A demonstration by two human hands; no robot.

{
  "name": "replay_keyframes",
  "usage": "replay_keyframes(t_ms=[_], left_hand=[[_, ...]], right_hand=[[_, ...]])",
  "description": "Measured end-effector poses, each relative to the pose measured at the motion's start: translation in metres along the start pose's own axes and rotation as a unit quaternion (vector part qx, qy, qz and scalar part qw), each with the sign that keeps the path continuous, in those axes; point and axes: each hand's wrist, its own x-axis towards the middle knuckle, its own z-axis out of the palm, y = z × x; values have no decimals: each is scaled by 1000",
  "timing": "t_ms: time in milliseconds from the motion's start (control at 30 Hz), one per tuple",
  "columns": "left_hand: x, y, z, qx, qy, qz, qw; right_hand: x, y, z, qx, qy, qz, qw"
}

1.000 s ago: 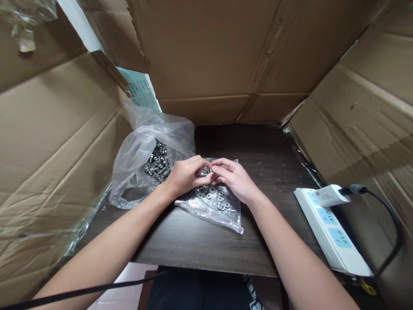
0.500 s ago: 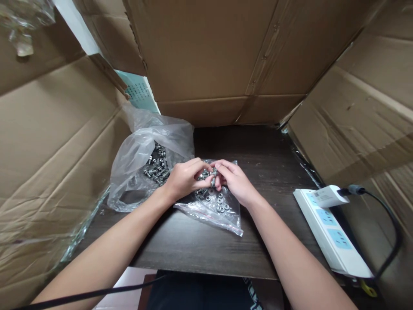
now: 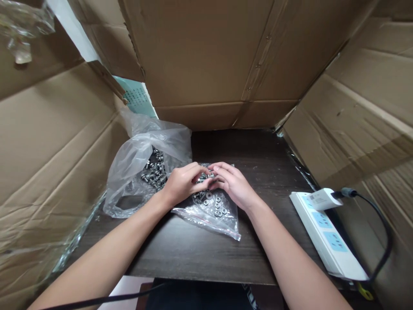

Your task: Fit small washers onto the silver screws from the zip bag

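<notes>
My left hand [image 3: 182, 183] and my right hand [image 3: 234, 184] meet fingertip to fingertip over a small zip bag [image 3: 213, 213] lying flat on the dark wooden table [image 3: 206, 254]. Both hands are closed in a pinch on a small metal screw part [image 3: 206, 176] held between them. Loose washers and nuts [image 3: 217, 204] lie on the zip bag just below my fingers. A larger clear plastic bag [image 3: 138, 168] to the left of my left hand holds several small metal screws [image 3: 155, 170].
Cardboard sheets wall in the table on the left [image 3: 54, 150], back [image 3: 209, 56] and right [image 3: 355, 116]. A white power strip [image 3: 325, 234] with a plugged adapter and black cable [image 3: 380, 241] lies at the right edge. Another black cable [image 3: 106, 298] crosses below.
My fingers have shifted slightly on the small part between them. The view has tilted a little, so everything sits slightly lower in the picture.
</notes>
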Motion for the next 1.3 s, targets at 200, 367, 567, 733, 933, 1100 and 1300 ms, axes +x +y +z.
replay_keyframes(t_ms=[200,367,567,733,933,1100,1300], left_hand=[[1,-2,-2,2,10,-5,1000],[0,-3,-2,4,8,3,1000],[0,-3,-2,9,-1,-3,1000],[0,-1,-2,-4,5,-17,1000],[1,1,-3,-11,20,-11,1000],[2,2,-4,-25,22,1,999],[2,3,-4,-31,21,6,999]], right_hand=[[-1,3,1,-27,-3,-3,1000],[0,4,3,-61,1,-38,997],[-1,2,5,-88,20,-96,991],[-3,3,5,-101,7,-31,994],[-3,0,-1,-60,-16,-49,997],[-1,1,-1,-104,8,-21,994],[-2,-3,-3,-87,-10,-55,995]])
